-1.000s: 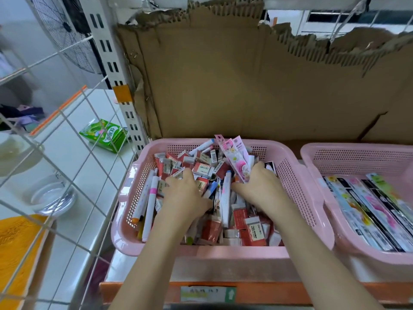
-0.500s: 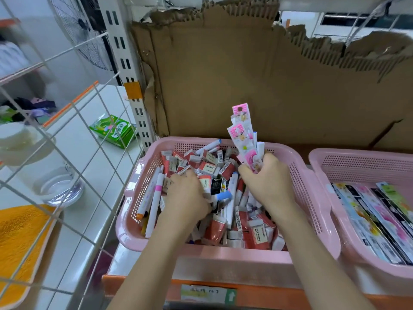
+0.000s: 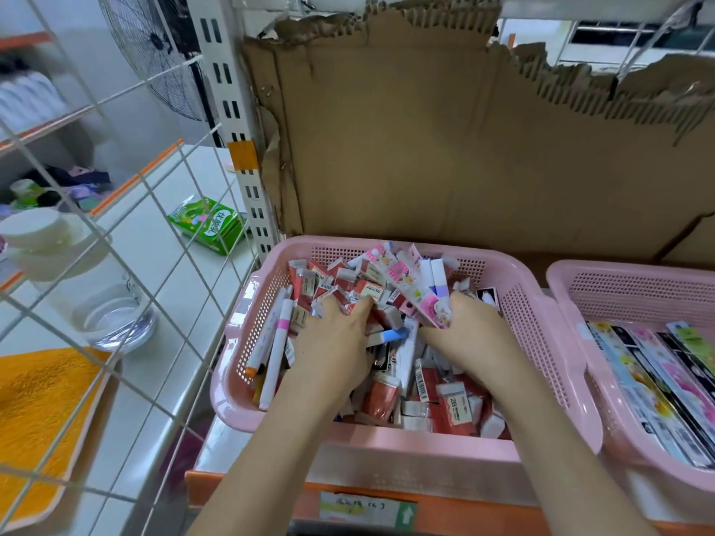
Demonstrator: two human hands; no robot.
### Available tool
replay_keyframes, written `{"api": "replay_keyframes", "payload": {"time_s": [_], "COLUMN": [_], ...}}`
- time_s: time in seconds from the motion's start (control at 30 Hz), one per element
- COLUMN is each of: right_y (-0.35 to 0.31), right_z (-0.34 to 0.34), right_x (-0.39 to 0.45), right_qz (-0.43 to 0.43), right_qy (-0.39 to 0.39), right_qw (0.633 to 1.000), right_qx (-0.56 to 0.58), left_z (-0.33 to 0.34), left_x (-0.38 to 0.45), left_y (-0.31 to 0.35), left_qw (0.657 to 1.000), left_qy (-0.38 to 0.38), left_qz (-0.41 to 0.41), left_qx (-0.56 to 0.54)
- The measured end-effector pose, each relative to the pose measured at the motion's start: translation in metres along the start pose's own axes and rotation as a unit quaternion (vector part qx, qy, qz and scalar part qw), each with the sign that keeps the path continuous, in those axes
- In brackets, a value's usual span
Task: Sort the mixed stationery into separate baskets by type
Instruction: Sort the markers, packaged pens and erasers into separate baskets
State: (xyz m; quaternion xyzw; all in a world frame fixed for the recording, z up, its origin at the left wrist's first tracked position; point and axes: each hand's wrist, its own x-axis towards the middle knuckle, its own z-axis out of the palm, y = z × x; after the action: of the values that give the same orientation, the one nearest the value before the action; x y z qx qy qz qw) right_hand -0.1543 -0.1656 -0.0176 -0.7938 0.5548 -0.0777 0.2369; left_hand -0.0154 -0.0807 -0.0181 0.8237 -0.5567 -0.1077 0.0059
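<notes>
Low at centre frame, both hands dig in the pink perforated plastic basket [image 3: 514, 295] of mixed stationery: right hand [image 3: 470, 338] clutches flat pink flowered packets [image 3: 410, 288], left hand [image 3: 336, 342] grasps red-sleeved erasers [image 3: 358, 290]. Picking step; next, I judge, packets get lifted clear to another basket.

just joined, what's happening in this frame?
A person has both hands in the pink basket of mixed stationery, mostly red-wrapped erasers and a few markers. The right hand grips a bunch of pink flowered packets that stick up out of the pile. The left hand digs among the erasers; what it holds, if anything, is hidden. The second pink basket to the right holds long flat printed packs.
</notes>
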Motion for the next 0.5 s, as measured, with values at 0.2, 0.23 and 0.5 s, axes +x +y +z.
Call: {"api": "replay_keyframes", "payload": {"time_s": [0.2, 0.23, 0.5], "right_y": [-0.007, -0.007, -0.009], "right_z": [0.003, 0.002, -0.017], "right_x": [-0.002, -0.003, -0.006], "right_qz": [-0.018, -0.018, -0.043], "right_qy": [0.000, 0.001, 0.071], "right_qw": [0.999, 0.999, 0.996], "right_qx": [-0.042, -0.043, 0.011], "left_z": [-0.003, -0.004, -0.013], "left_x": [0.009, 0.009, 0.010], "left_y": [-0.007, -0.009, -0.015], "left_qw": [0.997, 0.996, 0.986], "left_qy": [-0.047, -0.052, 0.040], "left_qz": [-0.042, -0.044, -0.018], "left_qx": [-0.055, -0.061, -0.160]}}
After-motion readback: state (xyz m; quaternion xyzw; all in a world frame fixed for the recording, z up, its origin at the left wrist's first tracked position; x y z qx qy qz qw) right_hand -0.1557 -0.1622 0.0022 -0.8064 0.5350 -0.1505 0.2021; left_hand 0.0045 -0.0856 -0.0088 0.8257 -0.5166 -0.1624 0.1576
